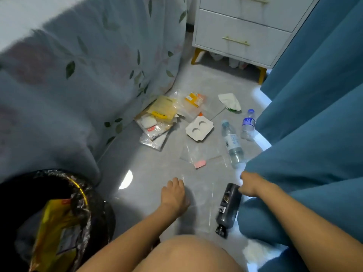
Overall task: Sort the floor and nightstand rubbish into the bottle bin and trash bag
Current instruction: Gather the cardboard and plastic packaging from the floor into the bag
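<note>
On the grey floor (149,173), the left hand (173,195) lies flat, fingers loose — the right hand (248,184) touches a dark bottle (228,209); its grasp is hidden.

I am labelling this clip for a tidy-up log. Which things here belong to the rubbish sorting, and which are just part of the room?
Part of the job:
dark bottle
two clear bottles
wrapper pile
white card tray
tissue
clear bag
lined bin
left hand
right hand

Just there:
nightstand
blue curtain
bedspread
</note>
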`<state>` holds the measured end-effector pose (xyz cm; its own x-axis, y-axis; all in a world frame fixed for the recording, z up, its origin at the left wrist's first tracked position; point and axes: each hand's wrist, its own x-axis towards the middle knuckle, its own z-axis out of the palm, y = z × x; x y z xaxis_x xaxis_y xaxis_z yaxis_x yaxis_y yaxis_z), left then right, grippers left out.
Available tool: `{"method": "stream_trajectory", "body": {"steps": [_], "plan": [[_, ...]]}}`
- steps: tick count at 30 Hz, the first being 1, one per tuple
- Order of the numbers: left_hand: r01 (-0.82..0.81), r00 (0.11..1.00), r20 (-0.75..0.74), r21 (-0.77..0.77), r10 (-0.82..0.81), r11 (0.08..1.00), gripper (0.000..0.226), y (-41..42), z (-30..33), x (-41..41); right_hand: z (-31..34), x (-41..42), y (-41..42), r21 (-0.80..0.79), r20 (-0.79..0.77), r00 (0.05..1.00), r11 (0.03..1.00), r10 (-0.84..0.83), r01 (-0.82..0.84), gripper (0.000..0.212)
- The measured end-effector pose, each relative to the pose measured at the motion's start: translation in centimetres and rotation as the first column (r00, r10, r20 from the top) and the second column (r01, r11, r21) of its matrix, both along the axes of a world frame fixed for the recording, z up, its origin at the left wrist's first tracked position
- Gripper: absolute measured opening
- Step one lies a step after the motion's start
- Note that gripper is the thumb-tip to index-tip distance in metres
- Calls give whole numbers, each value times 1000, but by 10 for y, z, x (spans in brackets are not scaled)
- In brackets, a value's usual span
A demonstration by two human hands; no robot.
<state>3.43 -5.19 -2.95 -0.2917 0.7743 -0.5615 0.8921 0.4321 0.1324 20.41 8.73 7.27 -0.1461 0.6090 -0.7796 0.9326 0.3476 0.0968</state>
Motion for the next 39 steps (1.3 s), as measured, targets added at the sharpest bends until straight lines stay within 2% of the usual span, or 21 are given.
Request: {"method": "stream_trajectory", "body": {"steps": [3,5,7,9,12,15,17,19,20,23,25,28,31,34,36,39], "plan": [[-206,973,99,-26,208,978,74,-2,-19,3,-49,7,-12,2,-56,948,949,-313,314,57],[-316,937,135,-63,321,947,84,-4,-30,4,-75,-1,-27,-21,-117,834,841,-540,541,83],[-325,939,96,-59,329,944,89,-6,-38,9,-92,-9,-42,-2,-172,700,711,-693,703,109],[-301,953,33,-26,301,953,91,-8,-44,16,-103,-12,-56,28,-199,638,647,-744,762,120],[-288,957,31,-2,288,958,86,-10,-53,24,-118,-5,-64,44,-286,547,559,-787,828,109],[-391,906,169,-24,389,920,74,-12,-57,23,-128,3,-63,-2,-335,434,461,-836,887,86],[-437,868,242,-40,433,899,57,-13,-59,21,-130,3,-62,-41,-327,406,442,-854,896,77],[-462,844,283,-48,456,885,29,-15,-58,19,-129,1,-60,-64,-331,400,443,-855,894,73],[-488,822,309,-52,478,872,24,-16,-58,18,-128,-2,-59,-80,-339,399,448,-852,890,71],[-554,764,380,-27,521,832,36,-17,-54,15,-124,-9,-57,-141,-377,391,469,-840,872,62],[-599,725,431,9,538,800,32,-16,-42,10,-120,-14,-57,-171,-401,390,486,-829,857,57],[-664,683,503,125,530,737,24,-17,-12,0,-108,-27,-60,-189,-445,404,524,-799,830,45],[-692,687,546,290,480,661,25,-22,38,-13,-89,-48,-60,-226,-513,401,570,-759,790,27],[-702,700,567,431,434,567,23,-39,97,-30,-66,-72,-60,-261,-569,431,650,-701,714,33],[-706,705,576,515,413,486,22,-58,135,-45,-49,-90,-59,-249,-599,485,724,-637,644,45],[-728,682,578,592,447,345,21,-100,181,-75,-19,-117,-60,-260,-627,570,832,-531,490,46]]}}
